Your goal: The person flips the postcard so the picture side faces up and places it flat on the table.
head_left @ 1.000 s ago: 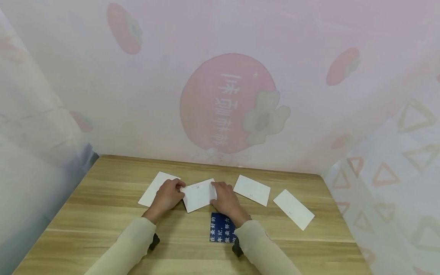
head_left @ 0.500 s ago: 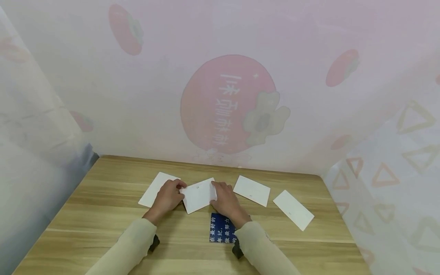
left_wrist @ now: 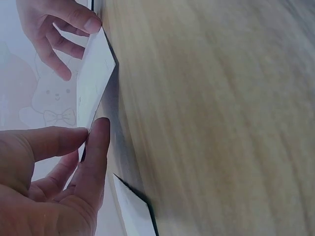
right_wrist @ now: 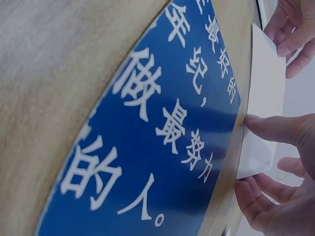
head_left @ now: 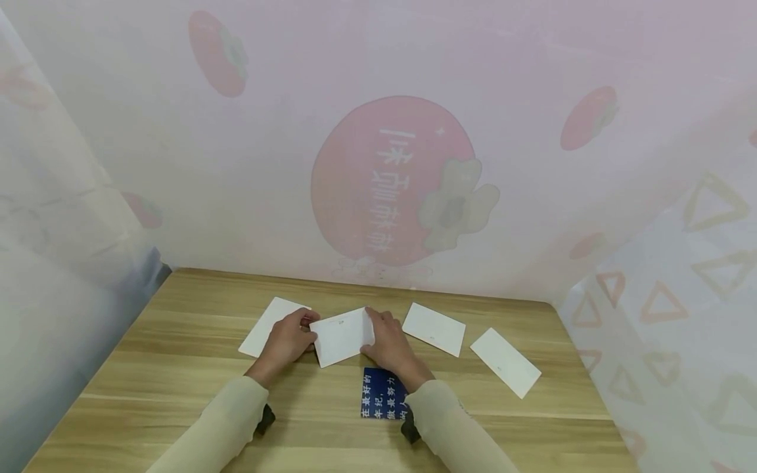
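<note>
A white card (head_left: 342,336) with a tiny printed mark near its far edge is held between both hands, tilted up from the table. My left hand (head_left: 288,338) pinches its left end; the left wrist view shows thumb and finger meeting on the card (left_wrist: 96,73). At the other end, my right hand (head_left: 391,343) grips the card, its thumb lying on the face in the right wrist view and its fingers behind. A blue card (head_left: 378,394) with white Chinese lettering lies by my right wrist, partly covered by it in the head view.
Another white card (head_left: 263,330) lies beside my left hand, partly hidden. Two more white cards lie to the right, a nearer one (head_left: 505,362) and a farther one (head_left: 434,330). The wooden table (head_left: 177,368) ends at a printed cloth backdrop (head_left: 260,164).
My right fingers have shifted slightly at the card's right end, the index finger toward its far corner. The left hand and the cards on the table look the same.
</note>
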Available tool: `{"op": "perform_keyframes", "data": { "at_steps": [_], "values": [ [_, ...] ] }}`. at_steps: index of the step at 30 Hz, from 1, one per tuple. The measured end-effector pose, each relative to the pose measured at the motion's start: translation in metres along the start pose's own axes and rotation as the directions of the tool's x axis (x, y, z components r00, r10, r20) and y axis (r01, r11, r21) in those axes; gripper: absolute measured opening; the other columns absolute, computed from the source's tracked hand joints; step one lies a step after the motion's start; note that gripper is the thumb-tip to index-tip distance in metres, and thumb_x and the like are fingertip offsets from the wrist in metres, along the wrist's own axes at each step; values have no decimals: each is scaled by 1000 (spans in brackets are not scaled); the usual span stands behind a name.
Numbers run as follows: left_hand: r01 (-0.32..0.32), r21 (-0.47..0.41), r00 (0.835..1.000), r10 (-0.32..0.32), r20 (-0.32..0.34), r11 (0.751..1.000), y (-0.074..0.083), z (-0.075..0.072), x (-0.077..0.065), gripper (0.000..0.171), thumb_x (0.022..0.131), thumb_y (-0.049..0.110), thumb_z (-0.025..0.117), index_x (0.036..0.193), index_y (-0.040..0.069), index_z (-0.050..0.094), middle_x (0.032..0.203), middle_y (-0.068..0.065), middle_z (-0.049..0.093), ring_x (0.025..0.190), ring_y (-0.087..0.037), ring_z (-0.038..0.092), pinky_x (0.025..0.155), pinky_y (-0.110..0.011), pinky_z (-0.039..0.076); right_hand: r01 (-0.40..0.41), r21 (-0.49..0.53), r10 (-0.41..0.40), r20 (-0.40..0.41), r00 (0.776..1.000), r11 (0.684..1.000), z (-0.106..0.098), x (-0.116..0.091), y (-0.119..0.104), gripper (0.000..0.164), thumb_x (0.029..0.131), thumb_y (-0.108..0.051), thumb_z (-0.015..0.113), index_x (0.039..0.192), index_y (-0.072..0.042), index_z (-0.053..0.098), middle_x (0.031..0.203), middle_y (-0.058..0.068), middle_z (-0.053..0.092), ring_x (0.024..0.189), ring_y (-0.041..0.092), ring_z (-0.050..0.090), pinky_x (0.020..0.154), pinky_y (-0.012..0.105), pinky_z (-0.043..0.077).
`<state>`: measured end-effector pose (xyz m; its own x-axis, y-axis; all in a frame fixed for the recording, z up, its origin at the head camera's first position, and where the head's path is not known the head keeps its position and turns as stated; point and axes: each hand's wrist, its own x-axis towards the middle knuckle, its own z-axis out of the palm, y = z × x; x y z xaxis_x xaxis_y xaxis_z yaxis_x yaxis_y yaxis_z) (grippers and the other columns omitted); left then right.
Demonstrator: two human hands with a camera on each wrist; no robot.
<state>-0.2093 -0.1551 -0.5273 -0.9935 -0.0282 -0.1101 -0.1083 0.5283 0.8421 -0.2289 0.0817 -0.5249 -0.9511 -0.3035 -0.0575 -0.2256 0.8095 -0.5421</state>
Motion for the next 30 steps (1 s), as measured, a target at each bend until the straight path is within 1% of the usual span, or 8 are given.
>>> {"op": "perform_keyframes", "data": {
  "at_steps": [3,6,10,14,18,24,30],
  "values": [
    [29,-51,1000,-29,9,998,1,-1,0,40,97,-4,66,137,-4,67,130,-25,69,92,-19,72,72,-27,66,7,2,-7,-7,1000,1000,0,0,0,89,93,-13,86,169,-11,39,155,23,54,141,41,55,121,54,48],
    [49,-77,999,-48,18,996,2,-1,0,41,98,-4,66,140,-5,65,129,-26,68,93,-19,73,74,-28,67,14,2,-14,-16,1000,1000,0,1,0,89,93,-12,86,168,-10,39,153,23,55,139,41,56,121,55,48],
    [60,-101,998,-57,26,993,5,-2,-3,40,101,-3,65,141,-6,64,128,-26,66,94,-22,75,76,-33,68,8,6,-8,-22,1000,1000,0,1,1,88,93,-11,86,168,-10,40,152,23,56,137,40,57,120,55,49],
    [56,-123,998,-53,31,991,8,-3,-6,37,102,-3,63,140,-6,64,124,-26,66,94,-25,76,76,-36,69,0,13,0,-24,1000,1000,1,3,1,89,93,-12,87,169,-12,40,151,22,56,135,39,58,118,54,50],
    [48,-117,999,-45,22,992,8,-2,-6,36,103,-3,62,139,-5,65,124,-24,66,96,-25,76,74,-35,68,-1,27,1,-26,1000,1000,1,3,2,91,93,-12,87,170,-13,38,150,22,56,133,38,58,117,55,51],
    [29,-83,1000,-30,-7,996,9,1,-7,34,104,-2,60,137,-1,66,126,-23,67,97,-26,75,73,-35,68,-20,48,21,-22,1000,999,0,3,1,94,93,-12,87,171,-17,35,149,20,54,131,36,58,115,55,52],
    [9,-48,1000,-11,-28,999,13,2,-9,32,105,-1,59,136,1,67,128,-22,68,99,-26,74,73,-35,68,-28,46,30,-35,999,999,-2,4,-2,97,92,-11,88,172,-18,34,145,21,54,122,34,60,109,54,56]
  ]
}}
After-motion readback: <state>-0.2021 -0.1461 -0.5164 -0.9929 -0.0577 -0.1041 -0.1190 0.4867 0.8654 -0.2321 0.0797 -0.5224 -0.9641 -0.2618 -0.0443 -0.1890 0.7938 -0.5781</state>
